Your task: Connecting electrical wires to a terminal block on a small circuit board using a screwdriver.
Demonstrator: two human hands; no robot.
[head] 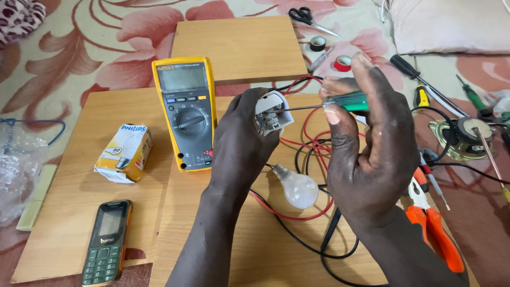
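My left hand (241, 141) grips a small white electrical fitting (273, 112) with its open, wired side turned to the right. My right hand (361, 143) holds a screwdriver with a green handle (350, 101); its thin metal shaft points left and its tip sits inside the fitting. Both hands hover above a wooden board (223, 239). Below them on the board lie a frosted light bulb (296, 187) and tangled red and black wires (313, 154).
A yellow multimeter (186, 111) lies left of the hands, beside a bulb carton (125, 154) and a green keypad phone (108, 242). Orange-handled pliers (433, 223), a small speaker (461, 137), more screwdrivers (473, 98), tape rolls (342, 63) and scissors (308, 18) lie right and behind.
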